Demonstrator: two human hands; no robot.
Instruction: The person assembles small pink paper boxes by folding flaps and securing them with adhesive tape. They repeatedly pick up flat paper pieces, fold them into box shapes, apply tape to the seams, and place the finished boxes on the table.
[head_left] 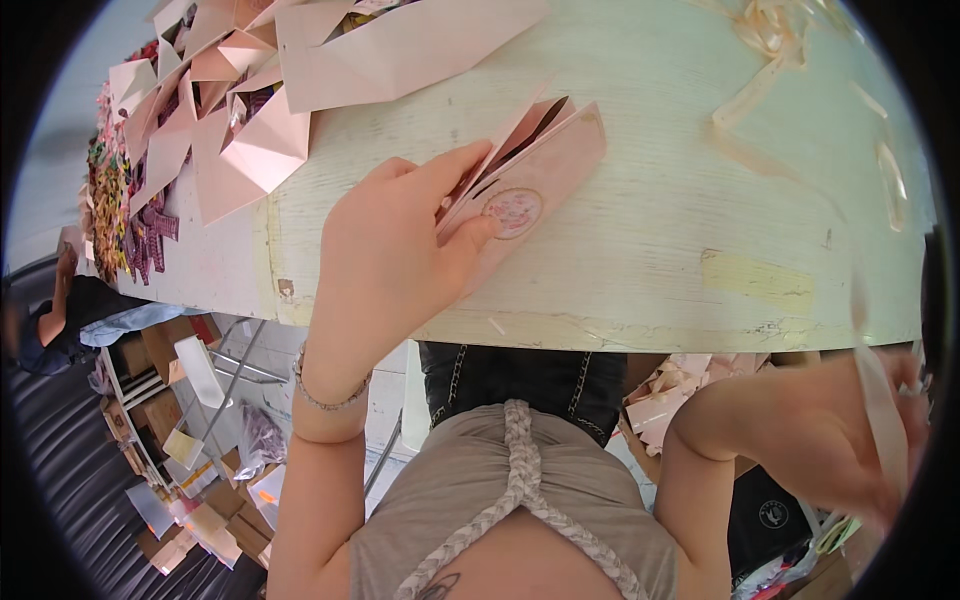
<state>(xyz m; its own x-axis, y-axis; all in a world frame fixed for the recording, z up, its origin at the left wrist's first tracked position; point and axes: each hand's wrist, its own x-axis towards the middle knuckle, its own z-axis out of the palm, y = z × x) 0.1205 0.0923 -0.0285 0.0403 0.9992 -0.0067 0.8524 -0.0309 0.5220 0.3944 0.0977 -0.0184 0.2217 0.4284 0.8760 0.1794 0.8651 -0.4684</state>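
Observation:
My left hand [385, 250] is closed round a small pink paper gift box [565, 150] with an oval emblem on its side. The thumb presses on the near face beside the emblem. At its far end the box stands partly open, with a dark gap between its walls. Off the table's near right edge, my right hand [835, 430] grips a pale cream ribbon [883, 420]. The fingers are blurred at the picture's rim. The ribbon's strip rises from the hand toward the table's right side.
Pink folded paper boxes [255, 140] lie piled at the far left, beside a heap of small colourful pieces [115, 180]. Tangled cream ribbon [770, 35] lies at the table's [640, 260] far right. Pink paper fills a carton [665, 400] below the edge. Another person [60, 310] sits at the left.

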